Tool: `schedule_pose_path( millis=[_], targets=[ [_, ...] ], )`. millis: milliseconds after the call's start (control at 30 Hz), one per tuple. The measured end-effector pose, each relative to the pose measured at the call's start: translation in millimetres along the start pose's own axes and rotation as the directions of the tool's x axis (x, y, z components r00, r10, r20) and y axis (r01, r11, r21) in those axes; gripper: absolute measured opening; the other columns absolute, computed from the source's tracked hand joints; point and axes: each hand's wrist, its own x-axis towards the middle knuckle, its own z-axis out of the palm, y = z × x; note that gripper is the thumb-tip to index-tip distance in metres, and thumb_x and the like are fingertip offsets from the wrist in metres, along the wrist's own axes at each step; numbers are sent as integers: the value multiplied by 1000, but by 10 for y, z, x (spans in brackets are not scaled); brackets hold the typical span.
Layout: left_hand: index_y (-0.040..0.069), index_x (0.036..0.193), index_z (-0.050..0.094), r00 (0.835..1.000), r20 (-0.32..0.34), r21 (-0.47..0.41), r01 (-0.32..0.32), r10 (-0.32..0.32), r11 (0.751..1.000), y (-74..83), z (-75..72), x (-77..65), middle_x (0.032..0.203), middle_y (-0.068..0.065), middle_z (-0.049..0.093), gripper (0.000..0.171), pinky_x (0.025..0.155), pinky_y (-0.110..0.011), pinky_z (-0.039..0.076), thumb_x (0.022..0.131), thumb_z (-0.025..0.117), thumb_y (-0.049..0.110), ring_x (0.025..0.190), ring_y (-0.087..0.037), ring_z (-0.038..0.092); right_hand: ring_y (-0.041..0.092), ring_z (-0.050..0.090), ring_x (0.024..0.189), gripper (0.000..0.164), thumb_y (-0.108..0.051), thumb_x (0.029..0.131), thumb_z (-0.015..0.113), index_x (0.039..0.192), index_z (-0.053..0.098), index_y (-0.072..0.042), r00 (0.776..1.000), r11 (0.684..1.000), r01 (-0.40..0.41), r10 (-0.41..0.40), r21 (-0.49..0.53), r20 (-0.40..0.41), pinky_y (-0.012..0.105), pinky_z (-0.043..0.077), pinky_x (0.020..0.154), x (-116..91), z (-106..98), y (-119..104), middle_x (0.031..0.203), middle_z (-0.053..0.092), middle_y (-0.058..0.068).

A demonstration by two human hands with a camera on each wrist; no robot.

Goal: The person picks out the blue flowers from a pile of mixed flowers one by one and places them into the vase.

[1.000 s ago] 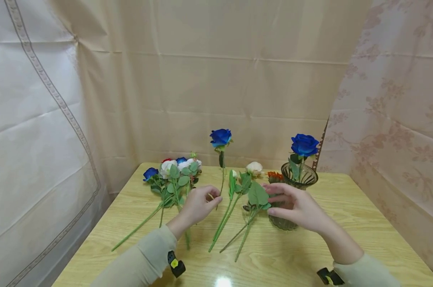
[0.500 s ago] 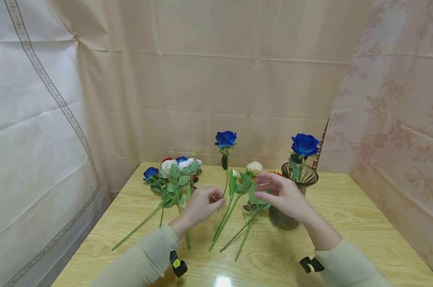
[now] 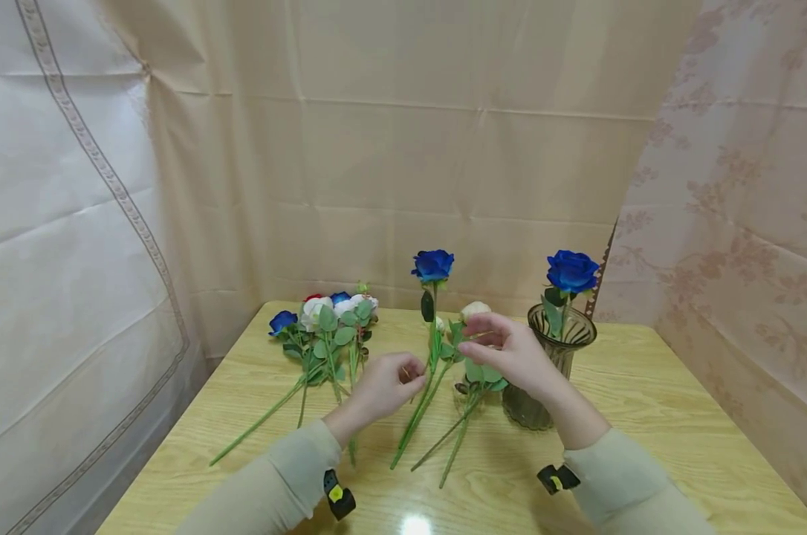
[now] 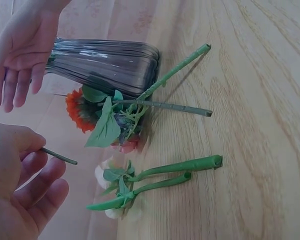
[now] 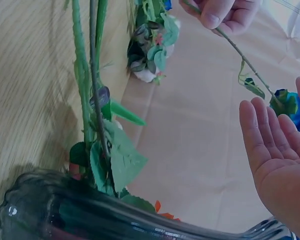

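Note:
My left hand (image 3: 385,386) pinches the lower stem of a blue rose (image 3: 433,266) and holds it upright above the table. The stem's cut end (image 4: 65,158) sticks out past the thumb in the left wrist view. My right hand (image 3: 510,355) hangs in the air with its fingers spread and relaxed, between the held rose and the glass vase (image 3: 537,405). In the right wrist view its fingers (image 5: 270,135) overlap the blue bloom, palm turned up toward it. A second blue rose (image 3: 572,271) stands in the vase.
Left of the hands lies a pile of white, blue and red flowers (image 3: 319,316). White flowers with green stems (image 3: 420,416) lie in the middle. Beside the vase are leafy stems (image 3: 457,446) and an orange flower (image 4: 80,112). Curtains (image 3: 457,148) hang behind the table.
The held blue rose has shifted a little to the right and slightly down with my left hand. My right hand has moved left, away from the vase and toward the rose.

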Motion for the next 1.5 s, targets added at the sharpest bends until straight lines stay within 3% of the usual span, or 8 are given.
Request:
schedule_pose_path(
  millis=[167,267,433,633,1000,1233,1500],
  targets=[
    [18,88,65,1000,14,-4,14,-14,1000,12,21,12,77,13,61,4,59,-21,49,89,67,22,67,-1,57,34,62,95,34,-11,89,67,120,56,-2,1000,999,10,-9,47,-13,40,55,71,79,32,-48,110,60,17],
    [20,87,65,999,22,-10,26,-26,1000,25,26,16,77,13,61,3,59,-21,49,88,68,19,66,-1,58,35,62,95,35,-13,88,68,120,56,-4,1000,998,-8,9,68,-18,43,54,72,161,43,36,112,59,19],
    [22,86,64,999,32,-10,37,-36,999,46,39,22,77,13,61,5,58,-21,49,87,68,19,65,-1,57,30,63,94,43,-22,87,70,124,56,-7,999,997,-31,33,66,-29,41,55,71,290,57,199,114,60,16],
    [22,85,64,999,37,-5,25,-25,1000,44,71,21,77,13,60,7,58,-21,48,86,70,19,66,-1,57,31,63,92,45,-29,85,72,121,58,-5,999,998,-23,25,51,-40,38,55,68,370,91,233,110,62,11],
    [23,83,62,996,81,7,32,-32,999,48,88,1,75,14,58,9,57,-22,48,87,69,20,65,-2,56,26,65,86,32,-24,85,72,110,64,-6,997,998,-31,35,62,-63,39,55,65,463,163,293,100,65,8],
    [22,81,62,993,108,18,38,-40,999,38,106,-8,74,14,58,11,56,-21,47,86,70,17,64,-3,56,33,64,87,32,-22,87,70,108,63,0,997,997,-51,55,63,-59,49,54,70,470,190,326,98,65,14],
    [24,79,60,993,113,35,25,-29,999,24,113,-18,73,14,58,13,55,-20,47,86,70,19,63,-3,56,32,63,82,21,-15,88,69,103,65,-1,997,999,-35,36,16,-75,42,55,65,464,227,339,104,54,12]
  ],
)
